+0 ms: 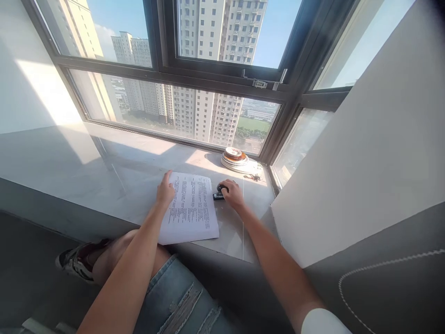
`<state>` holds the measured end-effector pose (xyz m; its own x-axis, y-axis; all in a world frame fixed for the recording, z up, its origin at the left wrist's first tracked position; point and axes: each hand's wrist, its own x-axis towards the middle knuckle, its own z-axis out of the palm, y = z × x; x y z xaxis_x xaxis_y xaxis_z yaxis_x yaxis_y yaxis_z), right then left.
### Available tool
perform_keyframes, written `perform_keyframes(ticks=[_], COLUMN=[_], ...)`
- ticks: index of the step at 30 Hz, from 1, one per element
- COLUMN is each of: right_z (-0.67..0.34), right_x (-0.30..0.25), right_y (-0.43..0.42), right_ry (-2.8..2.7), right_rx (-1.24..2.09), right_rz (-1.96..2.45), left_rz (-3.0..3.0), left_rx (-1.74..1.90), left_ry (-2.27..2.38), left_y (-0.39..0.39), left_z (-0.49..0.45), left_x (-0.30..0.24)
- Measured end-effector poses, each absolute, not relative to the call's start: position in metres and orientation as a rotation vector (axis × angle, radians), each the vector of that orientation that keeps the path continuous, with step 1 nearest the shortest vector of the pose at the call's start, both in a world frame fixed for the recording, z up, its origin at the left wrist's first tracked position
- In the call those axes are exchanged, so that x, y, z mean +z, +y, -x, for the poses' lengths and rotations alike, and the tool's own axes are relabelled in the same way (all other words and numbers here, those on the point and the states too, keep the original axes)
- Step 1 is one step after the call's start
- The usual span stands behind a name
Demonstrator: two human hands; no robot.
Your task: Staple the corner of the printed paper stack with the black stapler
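Printed sheets of paper (pixel 191 208) lie on the windowsill, their near edge reaching past the sill's front. At the left edge of the sheets, my left hand (pixel 165 190) has its thumb on top and its other fingers along the side, gripping them. My right hand (pixel 232 192) is closed on a small black stapler (pixel 219 195) resting on the sill. The stapler's front end is right by the right edge of the paper; whether the paper is inside its jaw is too small to tell.
Behind the stapler, near the window corner, sits a stack of coiled tape or cable rolls (pixel 234 160), with a small dark tangle (pixel 255 177) beside it. A white wall (pixel 347 153) bounds the sill on the right. The window frame (pixel 208 83) runs along the back.
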<state>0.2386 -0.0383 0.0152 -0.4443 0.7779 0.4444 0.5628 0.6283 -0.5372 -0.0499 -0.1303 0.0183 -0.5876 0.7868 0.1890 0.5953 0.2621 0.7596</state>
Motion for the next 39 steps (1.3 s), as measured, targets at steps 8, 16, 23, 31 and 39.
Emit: perform_keyframes(ticks=[8,16,23,31,39], right_z=[-0.23,-0.223,-0.221,-0.22,-0.219], right_x=[0.024,0.021,0.019,0.019,0.02], right_y=[-0.05,-0.055,-0.057,-0.061,-0.068], right_ry=[-2.217,-2.263,-2.283,-2.334,-2.391], right_rx=[0.244,0.153,0.113,0.053,-0.025], right_rz=[1.291,1.401,1.403,1.383,1.282], left_rz=[-1.506,-1.53,-1.517,-1.438,-1.492], left_rx=[1.173,1.157,1.09,1.063,1.09], left_ry=[2.246,2.197,2.144,2.112,2.111], left_y=[-0.117,-0.115,-0.122,-0.128,-0.119], left_z=[0.044,0.039,0.027,0.024,0.031], left_x=[0.004,0.0,0.011,0.015,0.002])
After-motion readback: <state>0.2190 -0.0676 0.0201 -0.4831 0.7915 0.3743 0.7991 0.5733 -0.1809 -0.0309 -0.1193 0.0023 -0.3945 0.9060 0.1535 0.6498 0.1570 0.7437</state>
